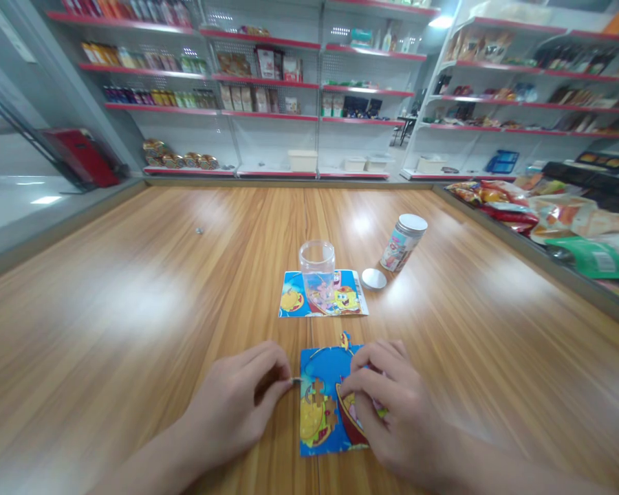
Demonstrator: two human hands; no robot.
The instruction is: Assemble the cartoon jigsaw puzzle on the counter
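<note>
A jigsaw puzzle, mostly blue with a burger picture at its left, lies partly assembled on the wooden table. Gaps in it show the wood near the burger. Between thumb and forefinger, my left hand pinches a small puzzle piece held edge-on at the puzzle's left edge. My right hand rests over the puzzle's right side, fingers bent and apart, fingertips on it; it hides that side. One puzzle piece sticks out at the top edge. Beyond lies a matching picture sheet.
A clear plastic jar stands on the picture sheet. Right of it are a round silvery lid and a printed canister. A tiny object lies far left. Packaged snacks line the right edge; store shelves stand behind.
</note>
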